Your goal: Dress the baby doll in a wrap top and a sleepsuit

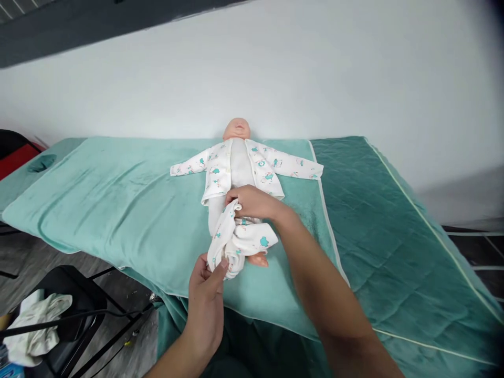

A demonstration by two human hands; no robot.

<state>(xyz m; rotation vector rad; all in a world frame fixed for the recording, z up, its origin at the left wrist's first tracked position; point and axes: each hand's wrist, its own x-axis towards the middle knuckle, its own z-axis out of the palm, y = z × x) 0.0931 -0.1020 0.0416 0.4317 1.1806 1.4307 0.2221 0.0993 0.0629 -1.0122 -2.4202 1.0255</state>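
A baby doll (238, 128) lies on its back on the green-covered bed, head toward the wall. It wears a white printed jacket (268, 168), open at the front with both sleeves spread, over a white undergarment (241, 165). Bunched white baby pants (252, 237) with the same print lie over the doll's legs. My left hand (208, 286) pinches their lower end around one leg, whose foot is hidden. My right hand (252, 202) has its fingers closed on the waist end, near the doll's hip. The other foot (258, 259) shows below the cloth.
A light green towel (118, 194) covers much of the bed, with a darker quilted cover (378, 226) at the right. A black chair (74, 294) at lower left bears a crumpled white cloth (43, 325). The white wall (275, 68) stands right behind the bed.
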